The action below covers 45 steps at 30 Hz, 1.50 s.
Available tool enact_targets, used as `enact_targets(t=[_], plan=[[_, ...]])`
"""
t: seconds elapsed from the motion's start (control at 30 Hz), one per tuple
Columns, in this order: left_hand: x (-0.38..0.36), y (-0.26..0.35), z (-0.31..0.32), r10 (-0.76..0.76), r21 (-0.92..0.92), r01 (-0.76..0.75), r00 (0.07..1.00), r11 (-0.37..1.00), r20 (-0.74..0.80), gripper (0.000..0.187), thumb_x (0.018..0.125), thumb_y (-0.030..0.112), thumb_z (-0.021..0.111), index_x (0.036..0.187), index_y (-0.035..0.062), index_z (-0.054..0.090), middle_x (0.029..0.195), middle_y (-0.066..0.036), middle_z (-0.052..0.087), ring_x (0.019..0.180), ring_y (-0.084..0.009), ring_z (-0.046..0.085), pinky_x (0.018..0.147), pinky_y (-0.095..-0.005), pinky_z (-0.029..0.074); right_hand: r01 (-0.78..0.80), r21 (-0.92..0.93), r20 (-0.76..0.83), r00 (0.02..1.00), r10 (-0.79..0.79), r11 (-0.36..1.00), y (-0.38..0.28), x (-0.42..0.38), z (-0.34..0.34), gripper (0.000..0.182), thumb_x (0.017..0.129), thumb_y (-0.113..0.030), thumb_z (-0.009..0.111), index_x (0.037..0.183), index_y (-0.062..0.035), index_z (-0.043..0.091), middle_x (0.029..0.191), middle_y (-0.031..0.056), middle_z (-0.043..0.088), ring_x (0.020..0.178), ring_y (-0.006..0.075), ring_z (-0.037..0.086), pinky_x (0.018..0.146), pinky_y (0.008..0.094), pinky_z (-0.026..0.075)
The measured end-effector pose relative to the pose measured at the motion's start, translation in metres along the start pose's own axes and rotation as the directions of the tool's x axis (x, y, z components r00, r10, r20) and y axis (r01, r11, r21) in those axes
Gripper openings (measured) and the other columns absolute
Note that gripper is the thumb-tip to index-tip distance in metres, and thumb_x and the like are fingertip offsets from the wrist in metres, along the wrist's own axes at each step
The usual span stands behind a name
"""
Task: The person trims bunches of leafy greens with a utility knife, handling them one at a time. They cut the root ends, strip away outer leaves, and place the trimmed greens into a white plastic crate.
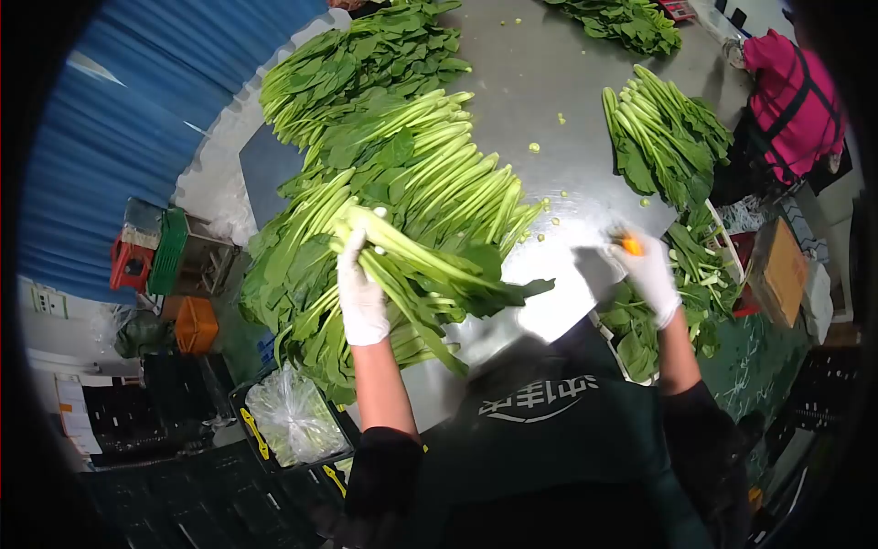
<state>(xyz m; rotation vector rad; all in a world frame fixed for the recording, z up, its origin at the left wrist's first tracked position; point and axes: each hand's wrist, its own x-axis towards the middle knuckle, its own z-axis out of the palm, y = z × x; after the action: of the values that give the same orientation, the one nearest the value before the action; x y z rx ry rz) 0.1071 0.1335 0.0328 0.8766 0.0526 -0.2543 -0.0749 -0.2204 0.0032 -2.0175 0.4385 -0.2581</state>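
Observation:
My left hand, in a white glove, is closed around a leafy green with thick pale stalks, its leaves pointing right. Under and behind it lies a long pile of the same leafy greens, cut stems facing right. My right hand, also gloved, is closed on a small tool with an orange handle; its blade or tip cannot be made out. That hand is above the table's right edge, beside a crate of loose greens.
The metal table carries small cut stem ends and another bunch of greens at right. A person in a pink top stands at the far right. A black crate with bagged greens stands at lower left, an orange crate beyond.

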Motion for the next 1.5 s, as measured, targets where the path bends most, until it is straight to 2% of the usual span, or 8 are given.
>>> enact_targets(t=[0.13,0.43,0.7,0.83,0.97,1.03,1.17,1.5], plan=[[-0.026,-0.023,0.053,-0.071,0.219,0.044,0.990,0.975,0.118,0.041,0.079,0.010,0.064,0.116,-0.0002,0.052,0.106,-0.015,0.064,0.091,-0.0196,0.062,0.082,-0.0302,0.051,-0.256,0.673,0.479,0.866,-0.145,0.693,-0.067,0.022,0.085,0.028,0.084,-0.009,0.064,0.108,0.0041,0.060,0.090,0.0032,0.063,0.079,0.0054,0.055,0.069,0.0194,0.045],[-0.039,-0.040,0.058,-0.087,0.608,-0.023,0.985,0.794,0.151,0.029,0.074,0.000,0.067,0.102,-0.0002,0.061,0.093,-0.004,0.063,0.082,-0.0124,0.059,0.077,-0.0235,0.047,0.233,-0.004,0.362,0.907,-0.216,0.972,-0.075,0.025,0.065,0.023,0.077,-0.020,0.069,0.088,0.0001,0.064,0.068,0.0095,0.056,0.061,0.0125,0.051,0.060,0.0285,0.044],[0.002,0.017,-0.073,0.168,-0.063,-0.201,0.925,0.978,-0.341,0.031,0.084,0.012,0.065,0.110,0.0008,0.052,0.098,-0.011,0.060,0.086,-0.0223,0.060,0.087,-0.0412,0.051,0.059,-0.757,0.278,0.930,0.239,0.651,0.053,-0.013,-0.071,0.038,0.068,-0.024,0.075,0.100,-0.0043,0.066,0.090,0.0181,0.065,0.082,0.0345,0.062,0.074,0.0376,0.049],[-0.006,0.019,-0.082,0.209,-0.057,-0.271,0.844,0.961,-0.494,0.043,0.085,0.015,0.065,0.120,-0.0001,0.046,0.116,-0.014,0.055,0.106,-0.0263,0.057,0.091,-0.0445,0.048,-0.126,-0.497,0.192,0.949,0.251,0.859,0.072,0.008,-0.053,0.041,0.072,-0.026,0.074,0.105,-0.0035,0.065,0.099,0.0184,0.065,0.087,0.0343,0.063,0.078,0.0364,0.049],[-0.018,0.014,-0.064,0.183,-0.047,-0.242,0.833,0.969,-0.523,0.046,0.085,0.017,0.065,0.123,0.0003,0.044,0.123,-0.014,0.051,0.112,-0.0289,0.054,0.092,-0.0446,0.047,0.082,-0.322,0.272,0.962,0.010,0.943,0.043,0.058,0.010,0.038,0.075,-0.026,0.070,0.103,-0.0015,0.065,0.091,0.0194,0.066,0.086,0.0331,0.064,0.077,0.0360,0.049],[-0.035,-0.001,-0.064,0.505,0.454,-0.355,0.820,0.818,-0.269,0.038,0.083,0.015,0.066,0.115,-0.0002,0.051,0.112,-0.014,0.057,0.102,-0.0264,0.058,0.089,-0.0412,0.049,-0.055,-0.123,0.377,0.921,0.098,0.991,0.044,0.093,0.044,0.037,0.076,-0.025,0.068,0.105,-0.0016,0.064,0.092,0.0207,0.066,0.086,0.0318,0.064,0.078,0.0351,0.049],[-0.049,0.020,-0.028,0.283,0.153,-0.239,0.846,0.959,-0.452,0.045,0.081,0.012,0.064,0.122,-0.0021,0.049,0.102,-0.010,0.057,0.092,-0.0223,0.058,0.089,-0.0378,0.048,-0.011,0.001,0.282,0.959,0.010,1.000,0.053,0.161,0.108,0.043,0.077,-0.024,0.067,0.113,-0.0014,0.061,0.097,0.0199,0.066,0.089,0.0298,0.064,0.082,0.0335,0.048],[-0.102,0.011,0.007,0.341,0.551,-0.110,0.878,0.827,-0.336,0.038,0.070,-0.002,0.064,0.106,0.0003,0.053,0.100,-0.010,0.060,0.090,-0.0187,0.059,0.085,-0.0303,0.047,0.204,-0.078,0.253,0.951,-0.178,0.976,0.026,0.213,0.138,0.041,0.076,-0.020,0.070,0.110,0.0021,0.061,0.096,0.0171,0.064,0.092,0.0307,0.061,0.083,0.0358,0.045]])
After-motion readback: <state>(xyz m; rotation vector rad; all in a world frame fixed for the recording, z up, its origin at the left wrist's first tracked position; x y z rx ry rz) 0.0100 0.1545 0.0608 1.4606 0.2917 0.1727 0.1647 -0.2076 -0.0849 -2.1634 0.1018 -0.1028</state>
